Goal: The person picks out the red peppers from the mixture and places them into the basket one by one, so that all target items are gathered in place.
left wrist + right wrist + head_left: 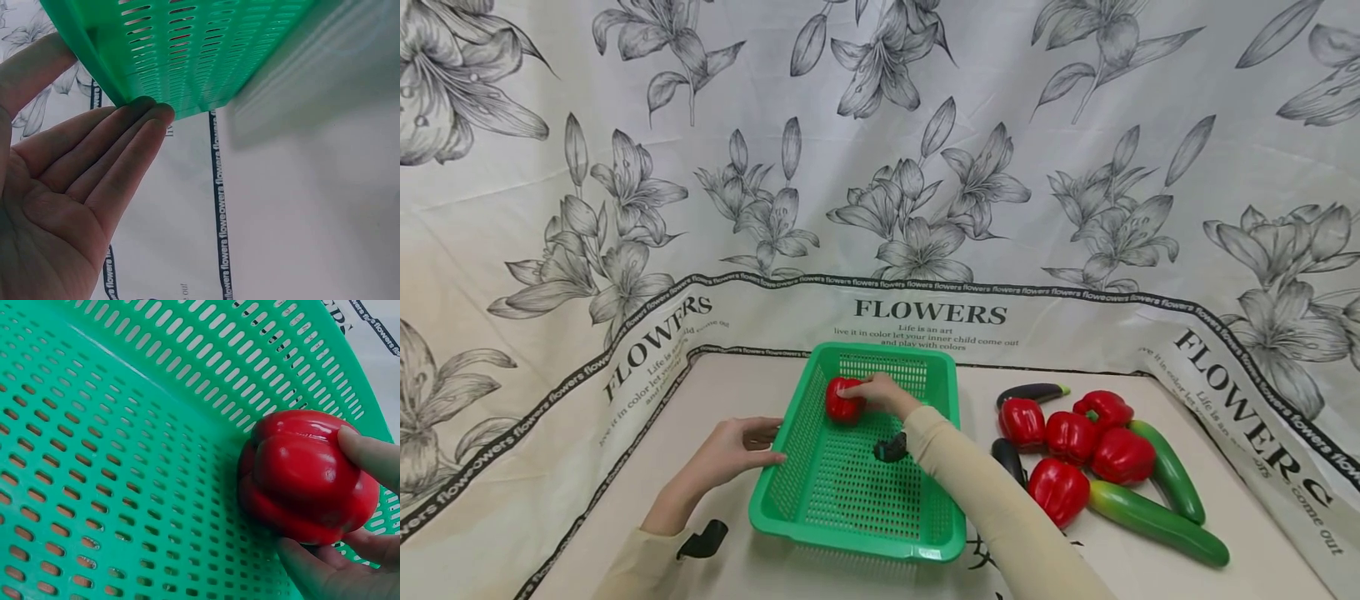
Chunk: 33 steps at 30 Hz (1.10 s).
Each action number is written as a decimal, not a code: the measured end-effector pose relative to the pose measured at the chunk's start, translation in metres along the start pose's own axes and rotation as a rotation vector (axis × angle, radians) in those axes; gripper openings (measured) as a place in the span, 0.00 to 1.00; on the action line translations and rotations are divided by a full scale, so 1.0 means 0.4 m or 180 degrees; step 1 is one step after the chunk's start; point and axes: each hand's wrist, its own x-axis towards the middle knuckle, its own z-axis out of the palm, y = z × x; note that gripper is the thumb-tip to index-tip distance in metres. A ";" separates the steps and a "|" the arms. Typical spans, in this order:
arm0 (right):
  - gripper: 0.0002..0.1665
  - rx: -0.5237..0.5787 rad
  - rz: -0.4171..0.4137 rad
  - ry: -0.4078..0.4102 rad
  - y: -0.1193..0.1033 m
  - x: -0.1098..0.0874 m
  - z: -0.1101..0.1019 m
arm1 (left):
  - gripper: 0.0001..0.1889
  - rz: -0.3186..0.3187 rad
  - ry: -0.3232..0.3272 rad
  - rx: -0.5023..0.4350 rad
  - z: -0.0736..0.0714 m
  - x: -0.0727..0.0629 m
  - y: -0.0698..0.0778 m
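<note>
A red bell pepper [312, 478] sits in the far left corner of a green plastic basket [850, 533]. My right hand [880, 393] grips the pepper from its right side. In the right wrist view, the thumb lies on top of it and the fingers reach below. At the basket's left rim is my left hand [733, 450], its thumb over the rim and its fingers against the outer side. The left wrist view shows those fingertips [164, 114] touching the perforated basket wall [187, 56].
Right of the basket lie several red bell peppers [1071, 437], a dark eggplant [1033, 393], another dark eggplant [1009, 461] and two green cucumbers [1157, 521]. Behind the table hangs a white flower-printed cloth [925, 208].
</note>
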 end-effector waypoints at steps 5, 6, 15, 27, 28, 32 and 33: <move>0.37 -0.0019 0.0039 -0.0053 0.006 0.000 -0.005 | 0.35 0.0030 -0.0010 0.0018 0.000 -0.001 0.002; 0.38 0.0002 0.0056 -0.0068 0.006 0.000 -0.006 | 0.35 0.0036 -0.0009 0.0026 -0.001 -0.001 0.003; 0.36 0.0084 0.0110 -0.0084 0.004 -0.006 -0.014 | 0.35 0.0036 -0.0014 0.0052 0.000 -0.001 0.005; 0.37 0.0075 0.0088 -0.0080 0.000 -0.011 -0.025 | 0.35 0.0053 0.0011 0.0066 -0.002 -0.003 0.013; 0.37 0.0097 0.0084 -0.0090 0.001 -0.009 -0.024 | 0.35 0.0072 0.0010 0.0075 -0.002 -0.003 0.013; 0.37 0.0038 0.0021 -0.0115 0.009 -0.004 -0.021 | 0.34 0.0078 0.0017 0.0051 0.000 -0.003 0.012; 0.37 -0.0006 -0.0003 -0.0121 0.011 -0.004 -0.020 | 0.34 0.0067 0.0013 0.0035 0.001 -0.003 0.012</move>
